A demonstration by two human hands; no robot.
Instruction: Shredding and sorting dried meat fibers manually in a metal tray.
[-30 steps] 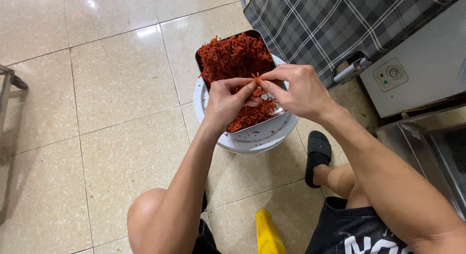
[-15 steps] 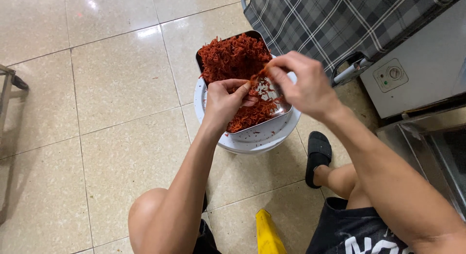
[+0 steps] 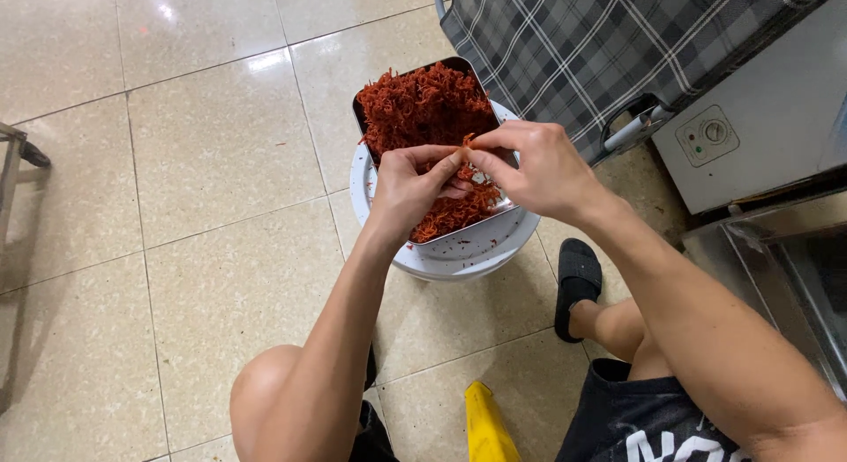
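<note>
Presently, both hands are held together above the near half of a metal tray (image 3: 366, 118) heaped with red shredded food (image 3: 422, 105); the left hand (image 3: 410, 187) and the right hand (image 3: 538, 166) are each pinched shut on one small tuft of the red shreds (image 3: 465, 153), held between thumbs and fingertips just over the heap. The tray is rested on the lid of a white bucket (image 3: 459, 255) standing on the tiled floor (image 3: 203, 162), and its near and far ends are seen to overhang the round lid. Risk noted: downward pressure on the near end is judged likely to tip the tray, since support is given only under its middle. A second risk: strands pulled apart above the tray's rim may be dropped outside it; red crumbs (image 3: 463, 248) are already scattered on the lid. Open room is found to the left, where bare tiles extend well away. To the right, movement is confined by a plaid-covered folding bed (image 3: 600, 47) and a grey appliance (image 3: 759, 135), both near the right forearm. A foot in a black slipper (image 3: 578, 272) is placed just beside the bucket, and a yellow object (image 3: 485, 422) lies between the knees.
</note>
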